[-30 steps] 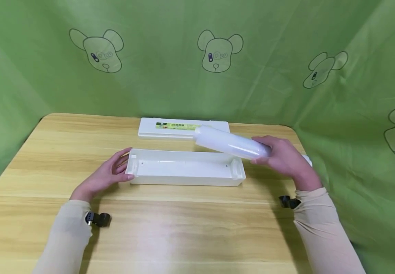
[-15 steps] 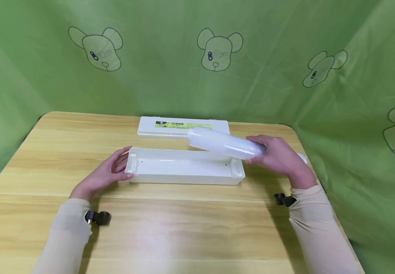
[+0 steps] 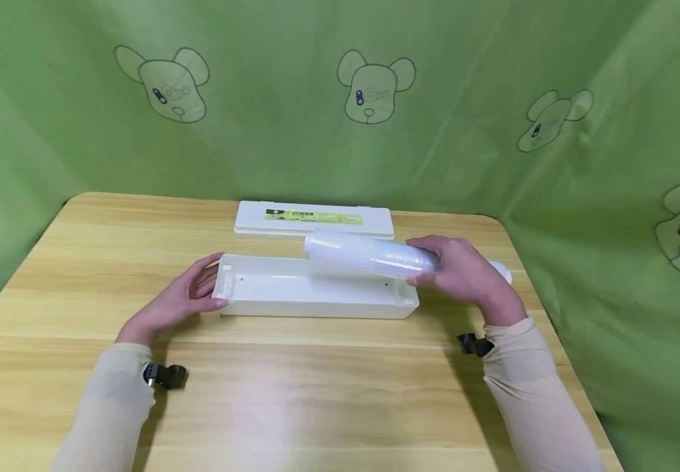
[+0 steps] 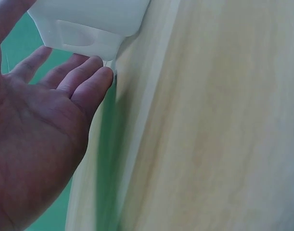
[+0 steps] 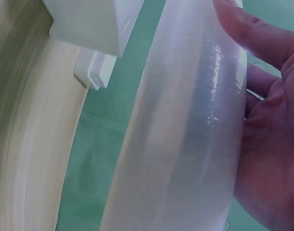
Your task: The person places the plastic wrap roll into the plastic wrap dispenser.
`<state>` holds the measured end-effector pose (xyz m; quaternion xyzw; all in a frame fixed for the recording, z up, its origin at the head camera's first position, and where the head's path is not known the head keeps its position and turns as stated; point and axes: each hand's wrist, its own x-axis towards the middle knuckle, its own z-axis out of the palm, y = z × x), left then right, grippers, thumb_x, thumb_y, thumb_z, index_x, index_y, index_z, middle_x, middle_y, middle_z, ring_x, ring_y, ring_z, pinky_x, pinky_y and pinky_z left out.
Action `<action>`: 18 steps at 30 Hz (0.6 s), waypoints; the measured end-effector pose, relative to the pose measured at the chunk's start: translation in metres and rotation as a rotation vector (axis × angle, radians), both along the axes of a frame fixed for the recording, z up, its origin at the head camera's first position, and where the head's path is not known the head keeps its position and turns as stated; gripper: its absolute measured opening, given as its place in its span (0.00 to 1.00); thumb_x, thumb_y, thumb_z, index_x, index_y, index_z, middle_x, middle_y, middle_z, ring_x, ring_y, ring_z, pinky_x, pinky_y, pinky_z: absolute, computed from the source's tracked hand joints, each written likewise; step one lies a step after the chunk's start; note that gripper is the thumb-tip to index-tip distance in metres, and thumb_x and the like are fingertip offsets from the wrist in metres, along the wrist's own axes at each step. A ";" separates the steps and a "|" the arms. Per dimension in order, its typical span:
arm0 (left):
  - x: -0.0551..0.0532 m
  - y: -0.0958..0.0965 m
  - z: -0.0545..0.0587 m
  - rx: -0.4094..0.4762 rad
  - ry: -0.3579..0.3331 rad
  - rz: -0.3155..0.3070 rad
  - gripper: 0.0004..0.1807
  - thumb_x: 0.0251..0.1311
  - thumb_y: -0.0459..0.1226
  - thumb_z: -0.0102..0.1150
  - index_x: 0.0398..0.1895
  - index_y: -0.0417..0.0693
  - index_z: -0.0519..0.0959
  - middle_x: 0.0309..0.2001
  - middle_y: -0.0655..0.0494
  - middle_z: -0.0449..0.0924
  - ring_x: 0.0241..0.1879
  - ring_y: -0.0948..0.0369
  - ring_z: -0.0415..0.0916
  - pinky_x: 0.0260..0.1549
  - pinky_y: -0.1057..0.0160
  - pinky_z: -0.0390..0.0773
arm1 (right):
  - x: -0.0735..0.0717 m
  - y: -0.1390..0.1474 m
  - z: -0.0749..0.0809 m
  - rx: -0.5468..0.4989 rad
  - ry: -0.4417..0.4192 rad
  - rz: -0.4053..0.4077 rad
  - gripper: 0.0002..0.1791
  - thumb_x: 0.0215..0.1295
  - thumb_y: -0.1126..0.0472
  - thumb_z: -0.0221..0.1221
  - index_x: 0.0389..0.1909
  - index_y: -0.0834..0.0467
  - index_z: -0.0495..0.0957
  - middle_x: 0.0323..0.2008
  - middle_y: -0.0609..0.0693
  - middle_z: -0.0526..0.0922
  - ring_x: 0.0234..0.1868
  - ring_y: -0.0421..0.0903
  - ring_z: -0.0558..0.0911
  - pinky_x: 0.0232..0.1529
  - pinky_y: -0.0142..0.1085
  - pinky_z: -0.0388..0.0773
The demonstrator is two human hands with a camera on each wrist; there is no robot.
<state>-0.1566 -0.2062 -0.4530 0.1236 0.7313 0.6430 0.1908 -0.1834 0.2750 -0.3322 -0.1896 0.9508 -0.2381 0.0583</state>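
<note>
Head view: the right hand point(image 3: 464, 272) curls round 1 end of the cling-film roll point(image 3: 369, 255), holding it nearly level just above the open white tray point(image 3: 310, 298). The left hand point(image 3: 183, 298), fingers straight, steadies the tray's left end.

Left wrist view: relaxed fingers point(image 4: 82, 77) touch the tray's end wall point(image 4: 89, 29).

Right wrist view: the roll point(image 5: 185, 130) looks light, stiff and slick (glossy film), so a wrap-around hold near the end probably suits it.
</note>
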 end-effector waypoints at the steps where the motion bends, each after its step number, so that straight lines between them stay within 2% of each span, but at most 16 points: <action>1: 0.000 0.000 0.000 0.003 0.000 0.000 0.53 0.59 0.36 0.68 0.79 0.53 0.43 0.77 0.46 0.45 0.73 0.48 0.48 0.64 0.68 0.62 | 0.000 -0.002 -0.001 0.001 0.002 0.004 0.36 0.51 0.57 0.74 0.62 0.61 0.75 0.50 0.57 0.82 0.44 0.52 0.79 0.50 0.48 0.75; 18: 0.000 0.001 0.001 -0.016 -0.006 -0.002 0.52 0.60 0.37 0.68 0.79 0.54 0.43 0.77 0.47 0.44 0.73 0.48 0.48 0.67 0.60 0.59 | 0.000 -0.020 -0.003 0.004 0.012 0.035 0.35 0.52 0.56 0.74 0.62 0.60 0.75 0.51 0.56 0.82 0.45 0.51 0.79 0.51 0.48 0.75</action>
